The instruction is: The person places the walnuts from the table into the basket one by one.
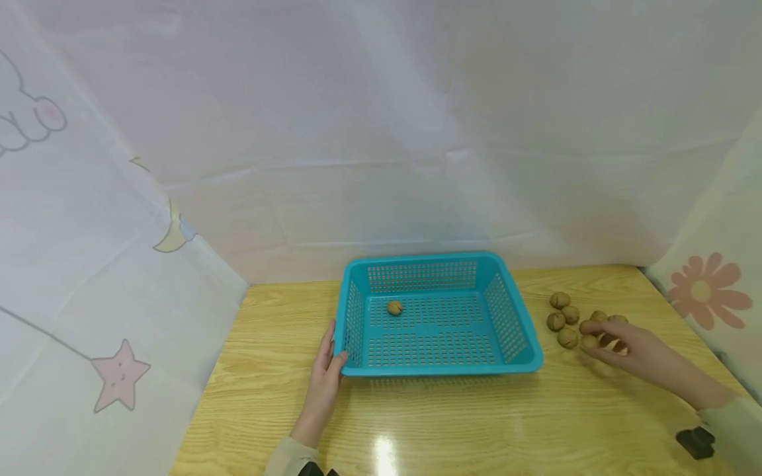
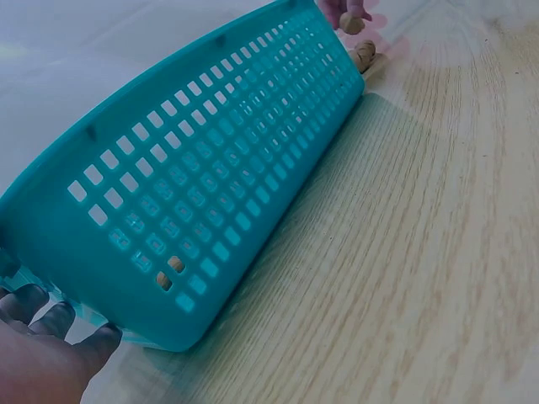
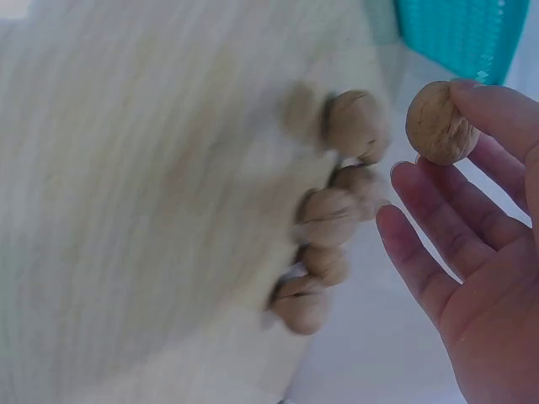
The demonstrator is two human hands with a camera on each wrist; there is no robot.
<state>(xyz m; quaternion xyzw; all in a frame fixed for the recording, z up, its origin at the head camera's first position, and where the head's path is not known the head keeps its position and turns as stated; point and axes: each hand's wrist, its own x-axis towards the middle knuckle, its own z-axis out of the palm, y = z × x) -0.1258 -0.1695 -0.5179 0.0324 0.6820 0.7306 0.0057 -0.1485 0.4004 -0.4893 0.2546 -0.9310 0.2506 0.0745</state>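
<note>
A turquoise plastic basket with slotted walls stands on the table, one walnut lying on its floor. At its left side my left hand grips the rim, thumb on top near the front corner. In the left wrist view, the fingertips sit against the outer wall below the rim. Right of the basket, my right hand pinches a walnut between thumb and fingers, the other fingers spread loosely. Several more walnuts lie close about this hand, some partly hidden behind it.
The wooden table meets a pale cloth backdrop behind the basket. More printed cloth hangs at both sides, with a pink star on the left and a flower on the right.
</note>
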